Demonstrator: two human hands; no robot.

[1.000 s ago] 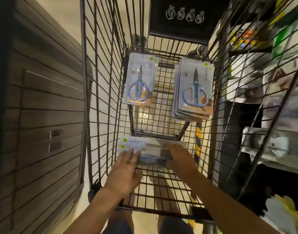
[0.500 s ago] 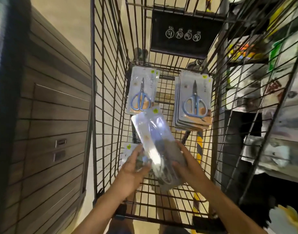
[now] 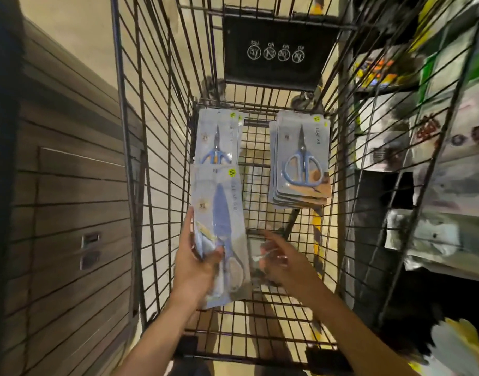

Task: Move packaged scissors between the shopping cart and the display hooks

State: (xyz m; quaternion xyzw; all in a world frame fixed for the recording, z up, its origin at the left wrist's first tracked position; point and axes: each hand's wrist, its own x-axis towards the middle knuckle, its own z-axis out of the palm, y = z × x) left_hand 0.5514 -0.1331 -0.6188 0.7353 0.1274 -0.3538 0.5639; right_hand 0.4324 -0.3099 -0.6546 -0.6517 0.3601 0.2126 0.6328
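Inside the wire shopping cart (image 3: 157,185), the left hand (image 3: 195,270) grips a scissors package (image 3: 219,229) near the cart's left wall; the right hand (image 3: 284,263) hangs beside it, fingers relaxed, holding nothing.

Looks like a retail shop: wire shopping cart (image 3: 157,131), stacked carded scissors (image 3: 300,161), shelves of packaged goods (image 3: 436,147) on the right.

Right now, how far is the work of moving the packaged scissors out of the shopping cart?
Early, it seems. In hand: the left hand grips one long scissors pack, lifted above the cart floor; the right hand is open beside it. Left: a single pack and a stack of packs lie in the cart. No hooks show, so nothing confirms any pack hung.
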